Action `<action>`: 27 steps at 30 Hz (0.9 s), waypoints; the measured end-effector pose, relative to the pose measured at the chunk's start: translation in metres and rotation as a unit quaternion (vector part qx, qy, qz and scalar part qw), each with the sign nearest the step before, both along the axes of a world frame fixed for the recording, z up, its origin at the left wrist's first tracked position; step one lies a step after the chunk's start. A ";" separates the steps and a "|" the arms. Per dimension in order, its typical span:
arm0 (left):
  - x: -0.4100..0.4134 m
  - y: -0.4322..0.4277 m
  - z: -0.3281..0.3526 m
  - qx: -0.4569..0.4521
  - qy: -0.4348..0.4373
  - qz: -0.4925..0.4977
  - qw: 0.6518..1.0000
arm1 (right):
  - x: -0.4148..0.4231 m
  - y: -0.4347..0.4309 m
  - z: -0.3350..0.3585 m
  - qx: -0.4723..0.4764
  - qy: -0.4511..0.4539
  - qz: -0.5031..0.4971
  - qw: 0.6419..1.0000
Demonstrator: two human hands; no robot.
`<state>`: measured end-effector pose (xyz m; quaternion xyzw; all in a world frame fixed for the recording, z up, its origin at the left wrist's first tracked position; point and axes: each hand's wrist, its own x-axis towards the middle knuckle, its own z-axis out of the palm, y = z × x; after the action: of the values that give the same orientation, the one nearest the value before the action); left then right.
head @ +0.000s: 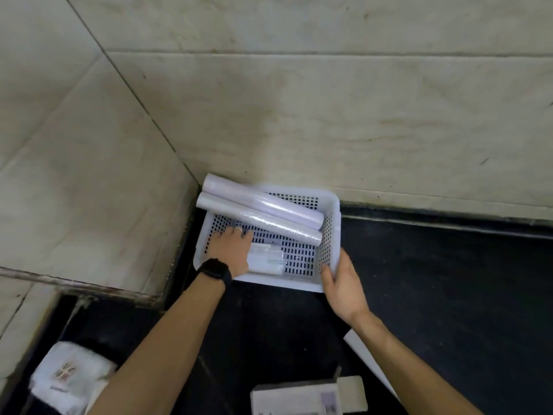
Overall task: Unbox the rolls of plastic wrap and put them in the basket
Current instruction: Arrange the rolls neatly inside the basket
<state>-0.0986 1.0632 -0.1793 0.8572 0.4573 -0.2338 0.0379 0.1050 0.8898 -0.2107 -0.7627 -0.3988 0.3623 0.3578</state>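
A white perforated plastic basket [332, 205] stands on the black counter in the corner against the tiled walls. Two rolls of plastic wrap lie slanted across it: the far roll [263, 202] and the near roll [257, 218], their left ends sticking out over the basket's rim. My left hand [230, 248] is inside the basket, fingers spread, resting on its floor beside a small clear packet [266, 260]. My right hand [342, 280] grips the basket's near right corner. An opened cardboard box [308, 396] lies at the bottom edge.
Beige tiled walls close in behind and to the left. A white wrapped package [70, 375] sits at the lower left. A white flat strip [368, 357] pokes out behind my right forearm. A black watch [215, 271] is on my left wrist.
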 end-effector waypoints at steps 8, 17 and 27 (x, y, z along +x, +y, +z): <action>0.016 -0.001 -0.009 -0.145 -0.106 0.041 0.983 | -0.003 0.001 -0.005 -0.029 0.045 0.038 0.998; 0.018 0.000 -0.018 -0.132 -0.095 0.048 0.985 | 0.004 0.001 0.000 0.001 -0.040 0.081 0.996; 0.013 -0.005 -0.022 -0.097 -0.122 0.070 0.985 | 0.015 0.001 -0.006 -0.029 -0.204 0.143 0.968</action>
<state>-0.0859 1.0584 -0.2014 0.8375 0.4829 -0.1680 0.1929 0.1197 0.8910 -0.2167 -0.7655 -0.5575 0.2579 0.1916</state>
